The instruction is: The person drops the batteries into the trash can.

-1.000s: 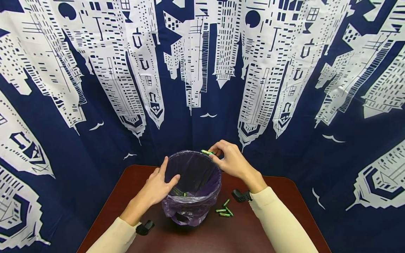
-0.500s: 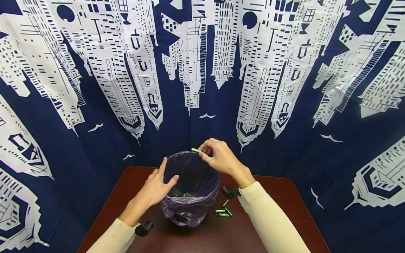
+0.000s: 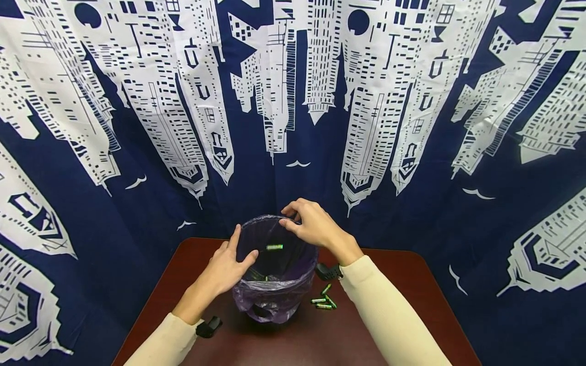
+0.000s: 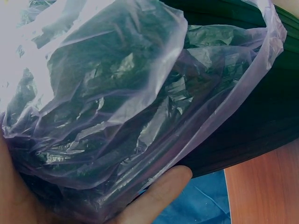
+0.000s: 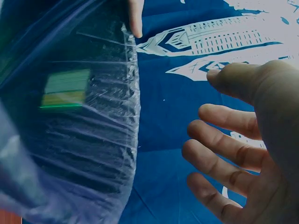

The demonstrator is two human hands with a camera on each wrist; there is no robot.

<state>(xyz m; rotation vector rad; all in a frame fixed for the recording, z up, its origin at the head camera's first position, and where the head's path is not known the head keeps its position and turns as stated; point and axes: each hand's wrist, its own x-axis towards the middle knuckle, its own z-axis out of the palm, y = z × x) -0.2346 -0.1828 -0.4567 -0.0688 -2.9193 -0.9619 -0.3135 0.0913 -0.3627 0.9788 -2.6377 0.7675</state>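
Five fingers of the right hand (image 3: 314, 222) stood loosely parted near the far edge of the purple-lined bin (image 3: 290, 297); the left hand (image 3: 224, 268), thumb and forefinger wide apart, rested at its left edge. A green battery (image 3: 274, 247) showed inside, and four loose batteries (image 3: 323, 306) lay nearby on the bench (image 3: 320, 340).

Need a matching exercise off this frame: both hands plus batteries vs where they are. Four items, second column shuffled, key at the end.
Things
1. left hand
2. right hand
3. single battery
4. cluster of four batteries

Places
A. by the far right part of the rim of the lined bin, holding nothing
B. on the reddish-brown table, right of the bin
C. at the left side of the bin's rim
D. within the bin's opening, touching neither hand

Pairs: 1-C, 2-A, 3-D, 4-B
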